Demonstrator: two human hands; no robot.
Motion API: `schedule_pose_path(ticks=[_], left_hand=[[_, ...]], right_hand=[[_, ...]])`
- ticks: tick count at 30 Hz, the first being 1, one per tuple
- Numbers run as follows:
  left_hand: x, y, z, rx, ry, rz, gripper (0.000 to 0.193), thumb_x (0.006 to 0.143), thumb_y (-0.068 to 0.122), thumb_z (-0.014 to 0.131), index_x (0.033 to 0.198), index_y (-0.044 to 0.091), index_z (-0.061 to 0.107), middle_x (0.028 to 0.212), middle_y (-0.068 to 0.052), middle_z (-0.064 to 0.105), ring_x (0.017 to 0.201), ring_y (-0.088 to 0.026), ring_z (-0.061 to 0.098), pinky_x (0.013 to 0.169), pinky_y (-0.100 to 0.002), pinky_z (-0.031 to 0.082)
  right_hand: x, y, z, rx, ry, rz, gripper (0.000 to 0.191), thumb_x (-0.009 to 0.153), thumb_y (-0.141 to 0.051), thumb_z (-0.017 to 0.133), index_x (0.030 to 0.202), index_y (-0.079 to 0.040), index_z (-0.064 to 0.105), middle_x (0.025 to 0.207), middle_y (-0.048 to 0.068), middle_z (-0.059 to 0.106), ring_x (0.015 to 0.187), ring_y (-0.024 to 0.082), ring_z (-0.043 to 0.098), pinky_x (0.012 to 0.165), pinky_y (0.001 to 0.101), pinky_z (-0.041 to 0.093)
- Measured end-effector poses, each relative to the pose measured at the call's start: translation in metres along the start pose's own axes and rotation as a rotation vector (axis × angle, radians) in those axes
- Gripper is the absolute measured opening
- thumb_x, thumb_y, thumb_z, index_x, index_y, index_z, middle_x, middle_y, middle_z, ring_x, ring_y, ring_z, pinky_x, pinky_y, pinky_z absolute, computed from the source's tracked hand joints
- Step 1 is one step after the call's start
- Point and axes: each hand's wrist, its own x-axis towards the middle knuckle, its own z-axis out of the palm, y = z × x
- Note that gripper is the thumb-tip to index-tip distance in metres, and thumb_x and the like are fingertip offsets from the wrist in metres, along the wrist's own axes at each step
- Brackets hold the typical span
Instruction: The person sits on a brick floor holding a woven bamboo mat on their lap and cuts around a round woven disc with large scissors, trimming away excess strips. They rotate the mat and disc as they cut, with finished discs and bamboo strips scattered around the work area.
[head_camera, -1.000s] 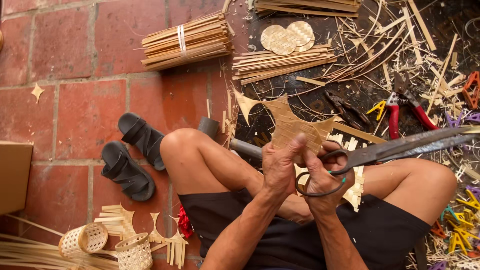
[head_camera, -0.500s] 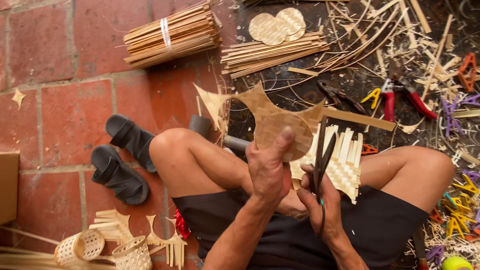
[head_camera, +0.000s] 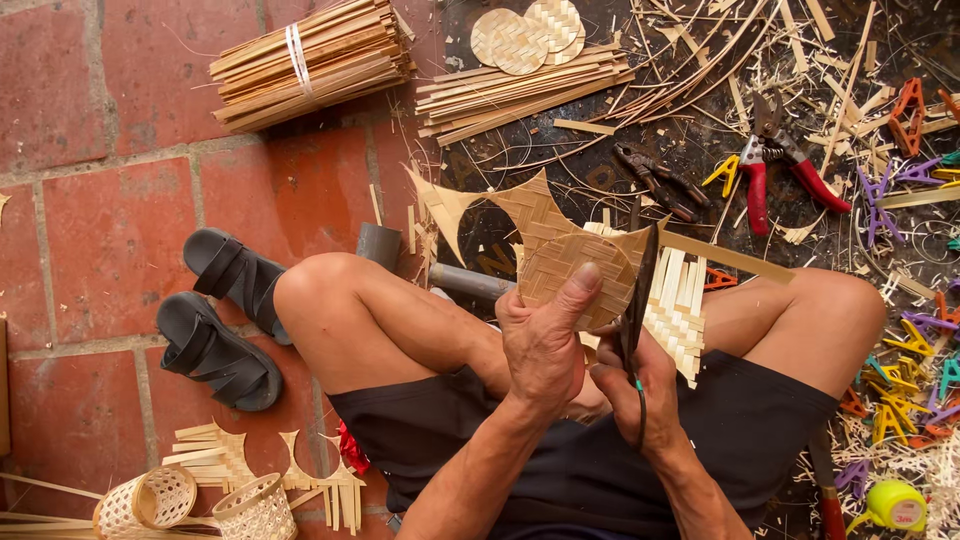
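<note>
1. Holding a round woven bamboo disc (head_camera: 575, 280) up in front of me, I have my left hand (head_camera: 545, 345) clenched on its lower edge, thumb pressed flat on its face.
2. My right hand (head_camera: 640, 385) is closed around the handles of the dark scissors (head_camera: 638, 300), whose blades stand along the disc's 3 o'clock edge.
3. The disc looks light and thin, stiff across its weave yet springy, and I judge its cut edges prone to fraying or splitting; the sound hold is on the rim, thumb on the face and fingers behind, away from the blades.
4. Behind it, toward 12 o'clock, lies an untrimmed woven sheet (head_camera: 520, 205) with pointed corners; at 3 o'clock, loose strip ends (head_camera: 675, 315) fan out.
5. At 7 o'clock, on the brick floor (head_camera: 110, 230), two small open-weave baskets (head_camera: 150, 500) lie tipped; I see nothing inside them.
6. At 9 o'clock a pair of black sandals (head_camera: 225, 320) sits beside my knee.
7. At 11 o'clock is a banded bundle of bamboo strips (head_camera: 305, 60); at 12 o'clock, finished discs (head_camera: 525, 35) stacked on loose slats.
8. At 2 o'clock, red-handled pruners (head_camera: 775, 165) and dark pliers (head_camera: 655, 180) lie among shavings; coloured clips (head_camera: 900, 385) scatter at 3 o'clock.
</note>
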Motion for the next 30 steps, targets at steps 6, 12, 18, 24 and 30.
schedule_pose_path(ticks=[6, 12, 18, 24, 30], left_hand=[[0.000, 0.000, -0.002, 0.015, -0.028, 0.016, 0.023, 0.095, 0.007, 0.078, 0.115, -0.004, 0.072, 0.106, -0.007, 0.075, 0.093, -0.013, 0.068, 0.087, -0.029, 0.056], [-0.006, 0.007, -0.002, 0.120, -0.083, -0.036, 0.023, 0.096, 0.010, 0.077, 0.114, -0.004, 0.074, 0.105, -0.006, 0.076, 0.093, -0.012, 0.069, 0.086, -0.028, 0.056], [-0.006, 0.020, -0.008, 0.260, -0.136, -0.079, 0.025, 0.097, 0.010, 0.075, 0.117, -0.006, 0.074, 0.105, -0.008, 0.077, 0.091, -0.012, 0.070, 0.084, -0.028, 0.058], [-0.008, 0.018, -0.008, 0.180, -0.194, -0.111, 0.025, 0.098, 0.007, 0.074, 0.120, -0.006, 0.073, 0.107, -0.009, 0.076, 0.094, -0.013, 0.071, 0.088, -0.028, 0.058], [-0.007, 0.019, -0.010, 0.180, -0.231, -0.179, 0.025, 0.099, 0.007, 0.074, 0.119, -0.006, 0.072, 0.107, -0.009, 0.076, 0.093, -0.013, 0.072, 0.084, -0.028, 0.060]], right_hand=[[0.000, -0.003, -0.008, 0.053, -0.054, 0.052, 0.023, 0.079, -0.004, 0.060, 0.102, -0.003, 0.054, 0.077, -0.004, 0.042, 0.067, 0.009, 0.041, 0.058, 0.0252, 0.038], [-0.001, -0.003, -0.019, 0.079, -0.102, 0.050, 0.016, 0.079, -0.002, 0.060, 0.091, -0.005, 0.050, 0.078, -0.003, 0.042, 0.068, 0.009, 0.040, 0.058, 0.0252, 0.037], [-0.001, 0.001, -0.029, 0.040, -0.178, 0.067, 0.024, 0.077, -0.004, 0.059, 0.101, -0.007, 0.055, 0.075, -0.002, 0.039, 0.065, 0.009, 0.038, 0.057, 0.0261, 0.035], [-0.005, -0.005, -0.036, 0.083, -0.205, 0.082, 0.021, 0.078, -0.007, 0.059, 0.097, -0.002, 0.054, 0.078, -0.002, 0.041, 0.068, 0.010, 0.040, 0.058, 0.0262, 0.038], [-0.009, -0.004, -0.043, 0.036, -0.222, 0.063, 0.024, 0.077, -0.007, 0.058, 0.100, -0.002, 0.057, 0.076, -0.003, 0.044, 0.066, 0.009, 0.042, 0.058, 0.0256, 0.040]])
